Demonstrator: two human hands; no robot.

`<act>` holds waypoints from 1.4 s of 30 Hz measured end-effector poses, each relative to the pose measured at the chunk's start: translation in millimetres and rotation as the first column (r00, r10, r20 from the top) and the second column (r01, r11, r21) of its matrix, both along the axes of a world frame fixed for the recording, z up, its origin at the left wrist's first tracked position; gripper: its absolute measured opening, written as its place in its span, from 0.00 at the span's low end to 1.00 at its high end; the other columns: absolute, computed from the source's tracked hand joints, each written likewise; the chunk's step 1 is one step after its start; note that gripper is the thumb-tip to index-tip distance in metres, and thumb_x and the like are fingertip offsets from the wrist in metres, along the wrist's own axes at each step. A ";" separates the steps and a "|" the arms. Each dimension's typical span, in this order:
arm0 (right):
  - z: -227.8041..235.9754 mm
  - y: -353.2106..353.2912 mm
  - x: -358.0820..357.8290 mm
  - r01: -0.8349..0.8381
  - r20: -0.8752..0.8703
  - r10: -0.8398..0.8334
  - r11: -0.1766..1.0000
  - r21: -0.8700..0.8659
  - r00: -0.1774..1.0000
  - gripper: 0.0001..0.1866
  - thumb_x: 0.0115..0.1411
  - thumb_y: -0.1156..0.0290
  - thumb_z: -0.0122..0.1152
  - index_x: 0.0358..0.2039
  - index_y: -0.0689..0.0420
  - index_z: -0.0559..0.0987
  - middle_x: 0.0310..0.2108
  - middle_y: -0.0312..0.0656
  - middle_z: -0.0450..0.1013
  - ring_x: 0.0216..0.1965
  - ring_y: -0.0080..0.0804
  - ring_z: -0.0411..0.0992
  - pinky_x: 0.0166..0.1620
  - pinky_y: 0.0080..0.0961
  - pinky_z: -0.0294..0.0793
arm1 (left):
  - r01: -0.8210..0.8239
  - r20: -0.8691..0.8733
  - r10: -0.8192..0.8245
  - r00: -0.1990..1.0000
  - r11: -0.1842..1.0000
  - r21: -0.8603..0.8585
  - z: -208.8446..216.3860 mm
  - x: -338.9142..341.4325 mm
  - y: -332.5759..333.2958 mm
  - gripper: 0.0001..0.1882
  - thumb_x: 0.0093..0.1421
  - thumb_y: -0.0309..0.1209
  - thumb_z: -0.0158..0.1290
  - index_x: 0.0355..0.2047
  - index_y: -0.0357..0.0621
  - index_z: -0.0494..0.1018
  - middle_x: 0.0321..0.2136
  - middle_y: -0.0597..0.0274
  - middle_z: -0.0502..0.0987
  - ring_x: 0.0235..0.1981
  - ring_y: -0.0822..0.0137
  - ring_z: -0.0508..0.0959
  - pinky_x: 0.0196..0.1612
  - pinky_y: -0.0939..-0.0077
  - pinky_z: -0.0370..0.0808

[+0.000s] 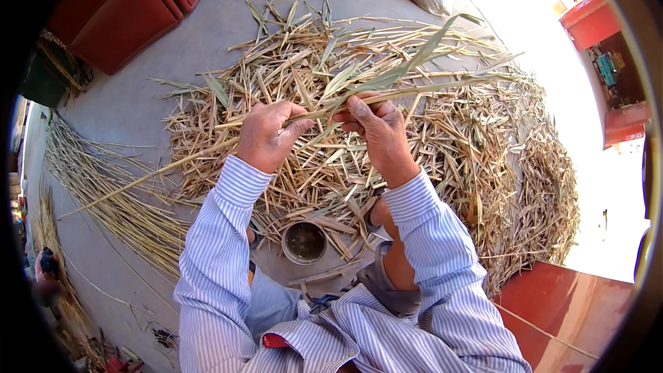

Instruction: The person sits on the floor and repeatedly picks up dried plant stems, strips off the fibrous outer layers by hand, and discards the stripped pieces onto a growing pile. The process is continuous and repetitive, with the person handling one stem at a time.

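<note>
Covering grey concrete floor [138, 103] — dry straw pile [483, 166], red doors [117, 14].

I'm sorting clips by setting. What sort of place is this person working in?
Probably an outdoor yard or street-side work spot, in bright sun. A big heap of dry stalks and leaves covers the bare concrete ground, stripped stems lie in a row, and both hands, left hand and right hand, hold one reed stalk.

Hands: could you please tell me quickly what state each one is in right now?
Left hand: closed on the long, pale dry reed stalk.
Right hand: closed on the same stalk, near its green leaves.
</note>
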State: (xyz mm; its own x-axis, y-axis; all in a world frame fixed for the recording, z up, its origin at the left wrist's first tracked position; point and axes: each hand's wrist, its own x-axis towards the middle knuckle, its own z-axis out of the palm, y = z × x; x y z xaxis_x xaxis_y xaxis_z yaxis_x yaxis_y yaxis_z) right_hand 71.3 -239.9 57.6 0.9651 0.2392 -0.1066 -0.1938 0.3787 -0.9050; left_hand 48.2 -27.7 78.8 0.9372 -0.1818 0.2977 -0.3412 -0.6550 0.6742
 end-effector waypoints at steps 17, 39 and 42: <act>-3.7 -44.2 8.7 0.099 -0.172 -0.134 0.975 -0.198 0.976 0.12 0.64 0.67 0.57 0.41 0.62 0.74 0.34 0.44 0.78 0.34 0.29 0.79 0.35 0.18 0.80 | -0.363 -0.186 0.328 0.926 0.645 -0.672 4.7 28.9 75.1 0.14 0.56 0.39 0.62 0.30 0.41 0.75 0.23 0.63 0.79 0.14 0.79 0.65 0.18 0.85 0.61; 9.5 -61.7 14.8 0.179 -0.169 -0.203 0.973 -0.143 0.964 0.14 0.62 0.68 0.60 0.43 0.64 0.73 0.32 0.43 0.77 0.34 0.29 0.79 0.33 0.17 0.80 | -0.086 -0.330 -0.054 0.943 0.914 -0.396 -51.5 7.0 17.1 0.10 0.53 0.30 0.64 0.31 0.36 0.79 0.24 0.58 0.80 0.24 0.71 0.78 0.27 0.77 0.74; 6.0 -72.0 17.0 0.201 -0.184 -0.224 0.970 -0.134 0.957 0.13 0.62 0.68 0.60 0.43 0.63 0.73 0.32 0.43 0.77 0.33 0.30 0.79 0.32 0.17 0.80 | -0.419 -0.478 0.057 0.877 0.576 -0.701 -24.0 16.1 31.6 0.11 0.54 0.30 0.64 0.31 0.35 0.77 0.25 0.60 0.80 0.24 0.76 0.78 0.26 0.85 0.75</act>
